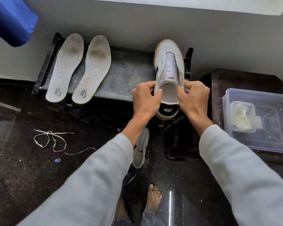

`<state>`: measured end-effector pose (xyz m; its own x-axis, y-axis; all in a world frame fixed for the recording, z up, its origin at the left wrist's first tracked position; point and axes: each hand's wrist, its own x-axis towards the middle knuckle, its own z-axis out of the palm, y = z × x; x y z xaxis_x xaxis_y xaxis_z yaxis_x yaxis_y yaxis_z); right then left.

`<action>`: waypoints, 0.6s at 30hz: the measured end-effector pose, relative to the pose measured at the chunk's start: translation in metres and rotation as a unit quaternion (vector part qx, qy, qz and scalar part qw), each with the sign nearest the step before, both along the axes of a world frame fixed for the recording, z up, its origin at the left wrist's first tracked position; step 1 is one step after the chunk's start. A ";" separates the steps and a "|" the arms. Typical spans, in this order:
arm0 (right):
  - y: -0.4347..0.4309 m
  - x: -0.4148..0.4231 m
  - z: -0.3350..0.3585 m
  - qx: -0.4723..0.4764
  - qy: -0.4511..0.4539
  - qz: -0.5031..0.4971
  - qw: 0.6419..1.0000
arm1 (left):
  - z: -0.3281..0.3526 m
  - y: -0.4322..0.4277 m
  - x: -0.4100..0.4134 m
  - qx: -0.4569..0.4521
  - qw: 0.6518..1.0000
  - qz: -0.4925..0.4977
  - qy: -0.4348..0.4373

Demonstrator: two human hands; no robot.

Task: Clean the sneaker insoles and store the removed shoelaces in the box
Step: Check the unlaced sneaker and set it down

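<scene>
A white sneaker (pixel 169 62) with a black heel tab stands on a low black rack (pixel 129 74), laceless, its tongue up. My left hand (pixel 146 99) grips the left side of its collar and my right hand (pixel 192 98) grips the right side. Two dirty white insoles (pixel 65 67) (pixel 92 69) lie side by side on the rack's left part. A loose white shoelace (pixel 53 141) sprawls on the dark floor at the left. The second sneaker (pixel 140 149) lies on the floor under my left forearm. A clear plastic box (pixel 258 121) sits at the right with a white cloth (pixel 241 118) in it.
A dark brown stool (pixel 219 85) carries the plastic box. A blue cushion (pixel 11 18) hangs at the top left. A grey wall runs behind the rack. My bare foot (pixel 153 198) stands on the polished floor, and small blue caps (pixel 57 160) lie near the shoelace.
</scene>
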<state>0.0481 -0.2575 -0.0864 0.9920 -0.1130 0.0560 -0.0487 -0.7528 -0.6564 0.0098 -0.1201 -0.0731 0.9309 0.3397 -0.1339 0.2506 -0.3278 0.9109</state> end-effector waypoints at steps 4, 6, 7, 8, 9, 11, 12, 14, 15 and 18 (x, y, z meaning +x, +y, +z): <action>0.005 -0.046 0.030 0.039 -0.029 0.011 0.999 | 0.020 0.004 -0.045 -0.031 0.999 0.027 -0.019; 0.009 -0.084 0.049 0.071 -0.031 0.002 0.997 | 0.032 0.005 -0.080 -0.056 0.998 0.039 -0.012; 0.010 -0.103 0.055 0.092 -0.028 -0.006 0.995 | 0.038 0.004 -0.098 -0.070 0.997 0.043 -0.008; 0.011 -0.123 0.058 0.111 -0.021 -0.016 0.994 | 0.042 0.004 -0.118 -0.085 0.995 0.046 -0.002; 0.011 -0.143 0.058 0.128 -0.015 -0.020 0.992 | 0.044 0.004 -0.138 -0.102 0.994 0.050 0.007; 0.009 -0.182 0.050 0.144 -0.006 -0.023 0.989 | 0.042 0.003 -0.179 -0.145 0.987 0.065 0.037; 0.009 -0.200 0.047 0.144 -0.001 -0.027 0.989 | 0.038 0.002 -0.199 -0.162 0.983 0.074 0.052; 0.008 -0.237 0.033 0.141 0.011 -0.042 0.989 | 0.023 -0.002 -0.235 -0.173 0.977 0.097 0.076; 0.006 -0.253 0.024 0.133 0.013 -0.049 0.990 | 0.012 -0.005 -0.252 -0.171 0.976 0.107 0.088; -0.002 -0.291 -0.009 0.104 0.023 -0.070 0.992 | -0.023 -0.012 -0.290 -0.147 0.976 0.097 0.130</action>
<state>-0.2428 -0.2590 -0.0955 0.9667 -0.2544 -0.0289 -0.1776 -0.5848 -0.7915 -0.2806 -0.1326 -0.0965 0.7740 0.4173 -0.4762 0.5179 0.0154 0.8553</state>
